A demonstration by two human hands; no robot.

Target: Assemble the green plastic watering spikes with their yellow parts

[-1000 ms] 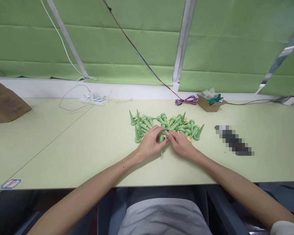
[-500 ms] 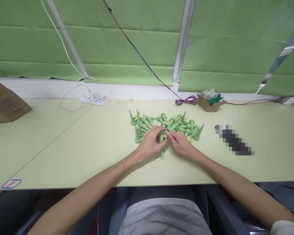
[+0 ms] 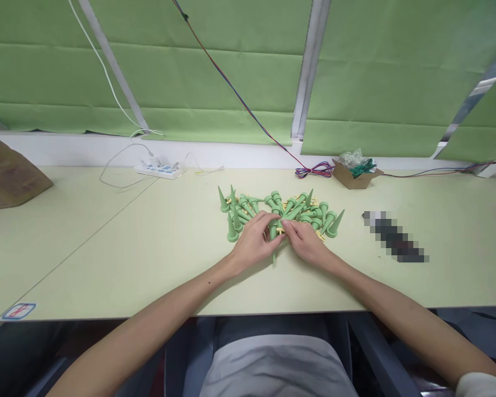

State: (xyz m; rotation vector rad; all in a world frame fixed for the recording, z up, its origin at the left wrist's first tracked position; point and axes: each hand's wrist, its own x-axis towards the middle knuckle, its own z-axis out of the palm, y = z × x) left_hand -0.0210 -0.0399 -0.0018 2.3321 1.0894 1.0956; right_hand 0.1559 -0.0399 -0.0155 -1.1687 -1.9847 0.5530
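1. Gripping a green spike between thumb and fingers, a person's left hand holds it midway along the bench, tip toward the near edge.
2. Bunched just beside it is the right hand, fingertips near a small yellow piece (whether they pinch anything, one cannot tell).
3. Piled beyond both hands, more green spikes, some standing point-up, mix with yellow pieces.
4. Near the far edge sits a carton.

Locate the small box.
Head view, right of centre at the back of the table: the small box sits just right of the coiled wire, beyond the right end of the green cones.
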